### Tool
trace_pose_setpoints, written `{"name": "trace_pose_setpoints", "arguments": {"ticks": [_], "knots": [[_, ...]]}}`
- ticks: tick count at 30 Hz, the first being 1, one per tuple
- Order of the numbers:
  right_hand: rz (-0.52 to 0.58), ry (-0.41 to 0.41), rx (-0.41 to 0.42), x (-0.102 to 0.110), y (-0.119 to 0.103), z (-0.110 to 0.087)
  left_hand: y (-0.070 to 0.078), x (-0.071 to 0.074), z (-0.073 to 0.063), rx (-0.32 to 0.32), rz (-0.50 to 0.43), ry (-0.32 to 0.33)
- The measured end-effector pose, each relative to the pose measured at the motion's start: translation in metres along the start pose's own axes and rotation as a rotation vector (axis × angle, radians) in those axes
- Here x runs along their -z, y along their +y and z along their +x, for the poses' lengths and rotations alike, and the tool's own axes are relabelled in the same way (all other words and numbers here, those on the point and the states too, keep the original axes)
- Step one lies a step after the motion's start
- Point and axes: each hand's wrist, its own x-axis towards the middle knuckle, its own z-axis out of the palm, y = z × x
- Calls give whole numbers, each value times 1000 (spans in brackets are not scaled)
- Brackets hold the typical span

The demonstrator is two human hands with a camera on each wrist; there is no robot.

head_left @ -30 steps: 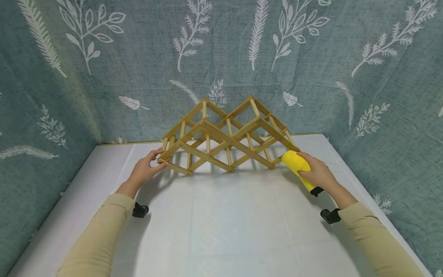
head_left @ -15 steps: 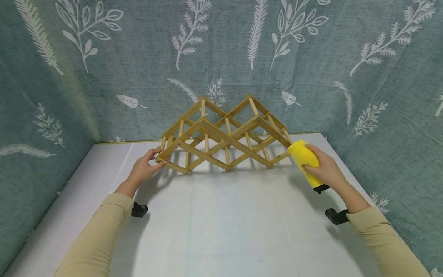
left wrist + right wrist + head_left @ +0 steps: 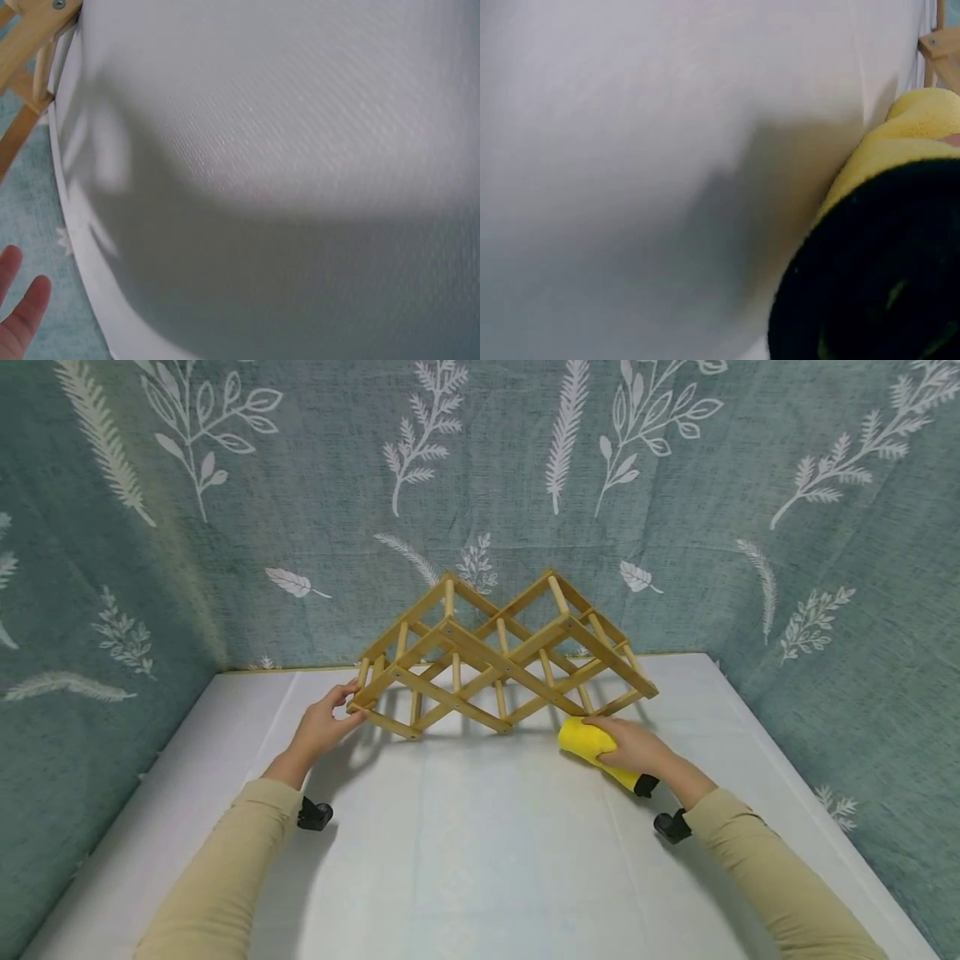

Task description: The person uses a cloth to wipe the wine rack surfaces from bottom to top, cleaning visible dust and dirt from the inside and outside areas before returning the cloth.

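A folding wooden wine rack stands in zigzag peaks at the back of the white table. My left hand pinches the rack's left end between thumb and fingers; in the left wrist view only two fingertips show, beside a corner of the wood. My right hand grips a soft, fuzzy yellow roll with a black end, just in front of the rack's lower right bars. The right wrist view shows the black end close up, with yellow fabric behind it.
A white cloth covers the table. Teal curtains with white leaf prints enclose the back and both sides. Black wrist cameras hang beneath both sleeves.
My right hand has swung the yellow roll outward from the rack's right end, then left and down to the lower right bars. My left hand keeps its pinch on the rack.
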Motion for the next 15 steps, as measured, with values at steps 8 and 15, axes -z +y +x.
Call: {"name": "trace_pose_setpoints", "arguments": {"ticks": [8, 15], "knots": [[27, 181, -149, 30, 28, -32, 3, -3, -1, 16, -31, 12], [98, 432, -257, 68, 49, -69, 3, -4, 1, 11, -42, 9]]}}
